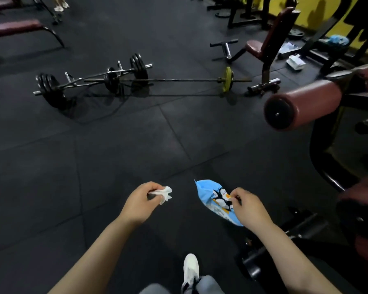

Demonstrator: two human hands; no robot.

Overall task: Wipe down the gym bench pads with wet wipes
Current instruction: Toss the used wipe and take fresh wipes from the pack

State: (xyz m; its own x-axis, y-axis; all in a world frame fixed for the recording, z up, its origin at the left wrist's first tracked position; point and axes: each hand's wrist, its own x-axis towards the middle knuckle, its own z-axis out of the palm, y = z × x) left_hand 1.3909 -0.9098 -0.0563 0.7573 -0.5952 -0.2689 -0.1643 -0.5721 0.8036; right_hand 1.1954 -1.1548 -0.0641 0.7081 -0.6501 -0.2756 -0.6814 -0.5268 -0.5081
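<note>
A crumpled, damp-looking white wet wipe point(162, 193) bunches softly in the left hand point(139, 202), whose fingers point(153, 187) pinch it. The right hand point(248, 206) grips a glossy pale-blue plastic wipe packet printed with a penguin point(213, 198), held above the matte black rubber-tiled floor point(94, 166). A cylindrical maroon vinyl roller pad point(306, 102) juts in from the right.

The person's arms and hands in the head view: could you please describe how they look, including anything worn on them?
Both forearms come in bare from the bottom edge, with no sleeve in view. The left hand and the right hand wear no gloves, and no watch, ring or wristband shows. Lower down are grey trouser legs and one white shoe.
</note>
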